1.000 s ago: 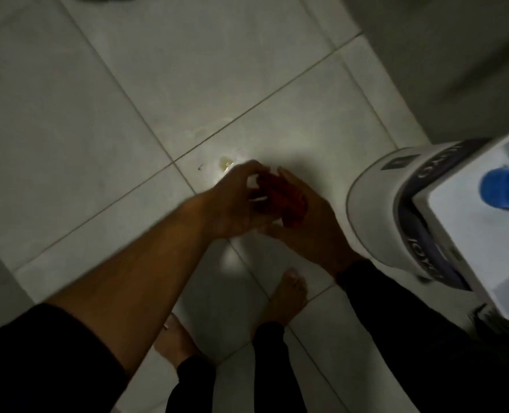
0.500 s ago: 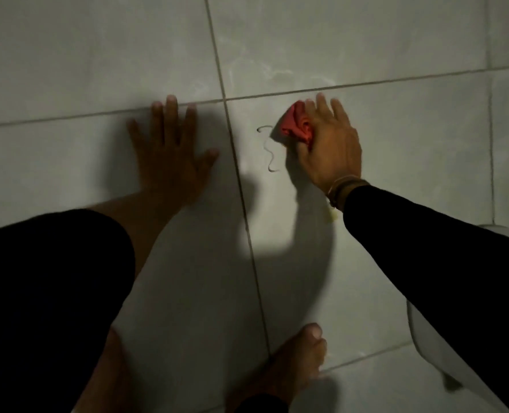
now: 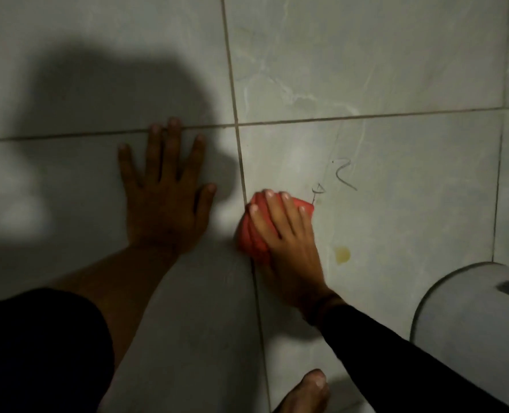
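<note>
Your right hand point(image 3: 286, 248) presses the soft, wadded red cloth point(image 3: 250, 234) flat-fingered on the glossy tile point(image 3: 411, 210), now dragged back across to the grout line point(image 3: 242, 174). Your left hand point(image 3: 163, 210) stays splayed flat, holding nothing. Thin scribbled marks point(image 3: 344, 174) just beyond still show, the yellow stain point(image 3: 342, 254) too, so wiping looks unfinished.

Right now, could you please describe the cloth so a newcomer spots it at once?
From the white fixture at lower right, look left across the grey tiles. The cloth lies bunched under the right hand, the only red thing in view.
</note>
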The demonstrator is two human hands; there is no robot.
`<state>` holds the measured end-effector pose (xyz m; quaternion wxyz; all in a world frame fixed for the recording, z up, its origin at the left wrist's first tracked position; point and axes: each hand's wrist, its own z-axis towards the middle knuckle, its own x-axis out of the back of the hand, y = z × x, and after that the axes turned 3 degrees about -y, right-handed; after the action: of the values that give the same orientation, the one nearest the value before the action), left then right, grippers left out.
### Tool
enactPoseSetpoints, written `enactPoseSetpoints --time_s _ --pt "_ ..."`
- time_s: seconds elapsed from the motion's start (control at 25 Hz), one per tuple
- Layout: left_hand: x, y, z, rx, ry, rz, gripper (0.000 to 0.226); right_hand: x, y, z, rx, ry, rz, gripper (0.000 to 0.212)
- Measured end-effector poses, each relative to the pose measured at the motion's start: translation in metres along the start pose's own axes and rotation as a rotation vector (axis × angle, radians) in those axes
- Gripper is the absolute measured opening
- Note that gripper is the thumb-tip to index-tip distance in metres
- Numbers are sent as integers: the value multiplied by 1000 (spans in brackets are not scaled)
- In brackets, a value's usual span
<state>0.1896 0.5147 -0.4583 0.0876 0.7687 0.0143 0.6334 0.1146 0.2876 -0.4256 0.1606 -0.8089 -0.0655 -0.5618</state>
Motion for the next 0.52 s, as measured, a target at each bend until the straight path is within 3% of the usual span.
enactPoseSetpoints --time_s 0.08,0.16,0.28,0.4,0.52 --pt "-1 -1 1 -10 -7 15 76 9 30 12 -135 39 51 70" --pt "-4 -1 2 -19 13 25 76 25 46 83 -305 194 118 72" --pt "-6 -1 3 -21 22 11 72 23 11 137 -156 308 95 69" --pt "-7 -4 1 -26 25 -27 73 -7 -29 30 13 96 138 60" --pt "-6 -3 1 -20 34 -12 74 4 19 -30 -219 29 173 64"
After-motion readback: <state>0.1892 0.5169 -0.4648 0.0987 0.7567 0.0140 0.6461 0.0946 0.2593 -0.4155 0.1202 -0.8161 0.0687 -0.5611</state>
